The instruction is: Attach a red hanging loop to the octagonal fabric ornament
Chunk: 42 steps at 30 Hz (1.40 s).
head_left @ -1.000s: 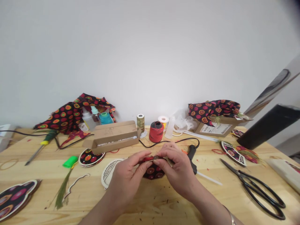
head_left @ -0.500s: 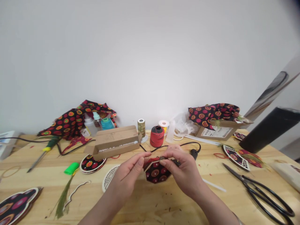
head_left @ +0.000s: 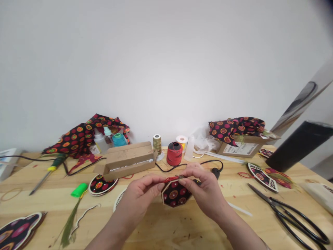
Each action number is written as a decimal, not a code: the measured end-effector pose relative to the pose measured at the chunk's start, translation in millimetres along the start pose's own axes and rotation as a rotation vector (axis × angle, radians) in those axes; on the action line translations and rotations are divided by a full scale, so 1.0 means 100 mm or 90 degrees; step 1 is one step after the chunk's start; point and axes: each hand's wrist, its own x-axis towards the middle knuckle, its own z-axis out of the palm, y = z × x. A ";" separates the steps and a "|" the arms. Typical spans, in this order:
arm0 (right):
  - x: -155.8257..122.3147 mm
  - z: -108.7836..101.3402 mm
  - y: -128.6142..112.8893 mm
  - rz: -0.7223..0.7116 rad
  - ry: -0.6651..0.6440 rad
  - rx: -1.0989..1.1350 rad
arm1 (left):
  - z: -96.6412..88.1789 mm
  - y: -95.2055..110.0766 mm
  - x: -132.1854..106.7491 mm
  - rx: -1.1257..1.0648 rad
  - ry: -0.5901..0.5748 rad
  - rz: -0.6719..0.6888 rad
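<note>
Tipped further into view than in the earlier frame: octagonal fabric-covered panel (head_left: 174, 193), held over the middle of the wooden workbench (head_left: 156, 232), nearer the front edge. Red cord (head_left: 171, 179) along the panel's top edge, pinched by the left hand (head_left: 142, 194); upper right edge grasped by the right hand (head_left: 204, 189). Spool of red thread (head_left: 174, 153) just beyond the hands; black-handled scissors (head_left: 288, 218) lying near the right edge.

The head-worn camera looks forward and down from the person's own viewpoint, its wide view taking in the wooden tabletop (head_left: 153, 232) and, filling the upper half, a white wall (head_left: 166, 69). The left hand (head_left: 139, 198) and right hand (head_left: 205, 194) appear nearest, at bottom centre.
</note>
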 end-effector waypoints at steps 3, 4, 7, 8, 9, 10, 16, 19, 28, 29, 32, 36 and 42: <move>-0.01 0.01 0.01 0.017 -0.019 -0.009 | 0.00 0.01 0.01 -0.012 0.029 0.015; -0.01 0.01 0.00 0.021 -0.024 -0.008 | 0.00 0.02 0.01 -0.022 0.041 0.017; -0.01 0.02 -0.02 0.029 -0.045 -0.004 | -0.01 0.02 0.01 -0.045 0.075 0.006; -0.01 0.03 -0.02 0.031 -0.051 -0.004 | -0.01 0.01 0.01 -0.057 0.078 -0.004; -0.01 0.03 -0.03 0.035 -0.058 -0.008 | -0.01 0.01 0.00 -0.073 0.077 -0.016; -0.02 0.03 -0.03 0.038 -0.067 -0.014 | -0.01 0.01 0.00 -0.093 0.072 -0.027; -0.04 0.07 0.00 0.059 -0.107 -0.041 | -0.02 -0.04 -0.03 -0.257 0.047 -0.068; -0.05 0.09 0.00 0.064 -0.129 -0.046 | -0.03 -0.05 -0.03 -0.312 0.015 -0.075; -0.07 0.09 0.00 0.083 -0.142 -0.050 | -0.07 0.04 -0.04 -0.456 -0.074 -0.093; -0.07 0.09 0.00 0.084 -0.141 -0.049 | -0.08 0.05 -0.04 -0.472 -0.080 -0.105; -0.07 0.09 0.01 0.087 -0.141 -0.044 | -0.10 0.06 -0.04 -0.491 -0.102 -0.129; -0.07 0.09 0.02 0.081 -0.141 -0.044 | -0.08 0.07 -0.05 -0.445 -0.097 -0.124; -0.07 0.09 0.02 0.076 -0.142 -0.040 | -0.03 0.09 -0.06 -0.398 -0.058 -0.133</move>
